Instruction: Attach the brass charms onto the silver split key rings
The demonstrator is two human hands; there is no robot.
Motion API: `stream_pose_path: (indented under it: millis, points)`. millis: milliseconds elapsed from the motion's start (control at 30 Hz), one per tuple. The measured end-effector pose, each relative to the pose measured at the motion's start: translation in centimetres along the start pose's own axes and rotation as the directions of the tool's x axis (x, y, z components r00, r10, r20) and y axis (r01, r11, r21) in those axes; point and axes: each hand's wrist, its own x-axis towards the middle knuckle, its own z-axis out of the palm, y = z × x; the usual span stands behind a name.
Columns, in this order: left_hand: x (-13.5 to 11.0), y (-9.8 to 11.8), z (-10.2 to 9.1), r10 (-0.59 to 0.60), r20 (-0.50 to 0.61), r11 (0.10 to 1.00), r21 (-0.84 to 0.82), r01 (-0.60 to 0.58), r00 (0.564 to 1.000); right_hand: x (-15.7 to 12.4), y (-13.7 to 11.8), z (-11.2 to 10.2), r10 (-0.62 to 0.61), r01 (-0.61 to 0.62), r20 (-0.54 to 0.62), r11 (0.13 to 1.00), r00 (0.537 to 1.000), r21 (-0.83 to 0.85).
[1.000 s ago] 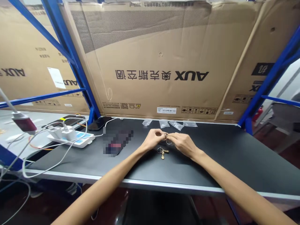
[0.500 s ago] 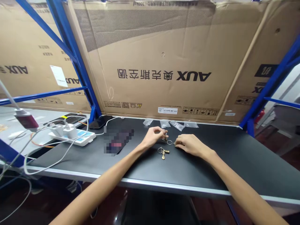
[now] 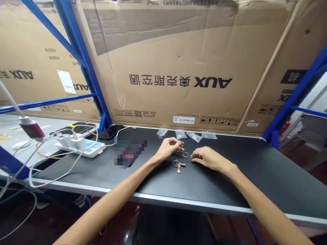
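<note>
My left hand (image 3: 166, 148) is closed in a pinch on a keychain (image 3: 181, 144), a small metal ring with brass-coloured parts partly covered by the fingers. Close to its right, my right hand (image 3: 209, 158) has its fingers curled down at the table, closed on the small metal end of another keychain (image 3: 186, 154). That keychain's silver ring lies flat between both hands; the rest is hidden under the fingers. Nearer to me, a third keychain (image 3: 178, 166) with a silver ring and gold-coloured charms rests on the black tabletop (image 3: 209, 187).
Several clear plastic bags (image 3: 194, 136) lie along the back edge, before a large cardboard panel (image 3: 163, 98). At left are a white power strip (image 3: 94, 149) with looping cables, a dark phone (image 3: 111, 132) and a pixelated dark object (image 3: 131, 153). Blue metal posts (image 3: 99, 102) frame the table.
The view has shifted slightly. Both hands stay in nearly the same places, the left still pinching its keychain and the right curled at the other one.
</note>
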Motion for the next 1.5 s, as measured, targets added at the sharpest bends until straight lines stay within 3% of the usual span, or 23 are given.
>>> stream_pose_path:
  millis: [133,300,533,800,1333,1500]
  points:
    - [-0.1,0.1,0.0,0.026,0.031,0.999,0.046,-0.027,0.999,0.4,-0.2,0.2,0.041,-0.033,-0.105,0.997,0.994,0.069]
    - [-0.6,0.1,0.5,0.109,0.112,0.986,0.112,-0.121,0.988,1.2,-0.5,0.7,0.161,-0.105,-0.304,0.976,0.939,0.19]
    - [-0.9,-0.5,1.1,0.22,0.164,0.944,0.214,-0.252,0.962,1.4,-1.4,1.5,0.204,-0.088,-0.377,0.949,0.903,0.303]
    - [-1.2,-0.9,1.3,0.237,0.157,0.925,0.264,-0.272,0.959,1.4,-1.5,1.9,0.203,-0.083,-0.462,0.96,0.863,0.267]
    - [-1.3,-0.7,1.5,0.227,0.104,0.943,0.227,-0.245,0.968,1.3,-2.0,2.1,0.196,-0.101,-0.434,0.967,0.879,0.232]
    - [-1.7,-1.4,1.6,0.159,0.059,0.96,0.225,-0.168,0.986,0.8,-2.2,2.5,0.094,-0.008,-0.392,0.976,0.915,0.216]
